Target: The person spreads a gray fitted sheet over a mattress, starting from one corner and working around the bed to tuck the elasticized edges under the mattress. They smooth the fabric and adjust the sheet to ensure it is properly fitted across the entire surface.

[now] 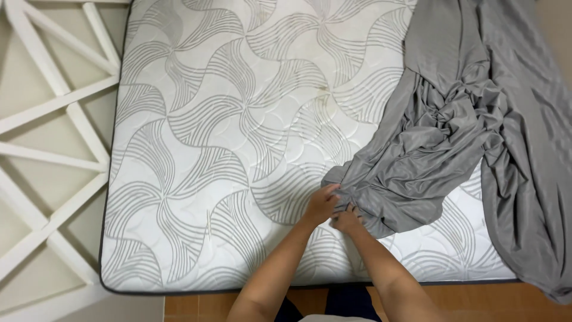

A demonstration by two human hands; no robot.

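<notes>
Both pinched on the near corner of the grey sheet [429,149]: left hand [322,204], right hand [347,222]; rest bunched over the mattress [208,149] right side, trailing floorward; likely to snag or slide off if tugged.

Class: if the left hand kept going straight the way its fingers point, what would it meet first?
The grey sheet. The left hand points up and right, its fingers already at the bunched edge, so it would likely push into those folds.

Two bare forearms, no sleeves visible, no watch or rings seen. Left hand [322,204] and right hand [347,221] bare, no gloves. Dark clothing shows at bottom edge between arms, with a pale strip of fabric below it.
</notes>
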